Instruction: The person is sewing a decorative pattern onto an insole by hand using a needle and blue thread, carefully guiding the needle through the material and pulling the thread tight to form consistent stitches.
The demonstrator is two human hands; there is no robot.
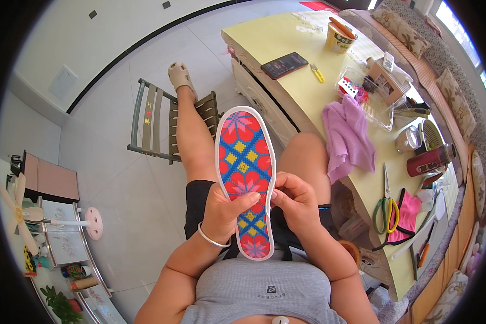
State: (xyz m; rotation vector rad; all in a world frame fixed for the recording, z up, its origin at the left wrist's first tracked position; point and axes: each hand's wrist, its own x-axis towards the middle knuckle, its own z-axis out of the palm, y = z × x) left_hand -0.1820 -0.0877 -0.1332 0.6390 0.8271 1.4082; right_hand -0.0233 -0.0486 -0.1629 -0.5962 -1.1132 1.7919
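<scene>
An embroidered insole (247, 143) with red flowers, a blue lattice, yellow diamonds and a white border is held upright over my lap. My left hand (224, 208) grips its narrow middle, with the thumb flat across the stitched face and the fingers hidden behind. At the insole's right edge, my right hand (296, 204) is closed, thumb and bent forefinger pinching at the white border. Any needle or thread between those fingertips is too small to make out.
To the right, a yellow-topped table (302, 97) bears a phone (284, 65), a purple towel (349, 135), scissors (386, 208), a dark red thermos (431, 160) and a paper cup (340, 38). My leg stretches over a folding stool (156, 121). A white fan (21, 213) stands lower left.
</scene>
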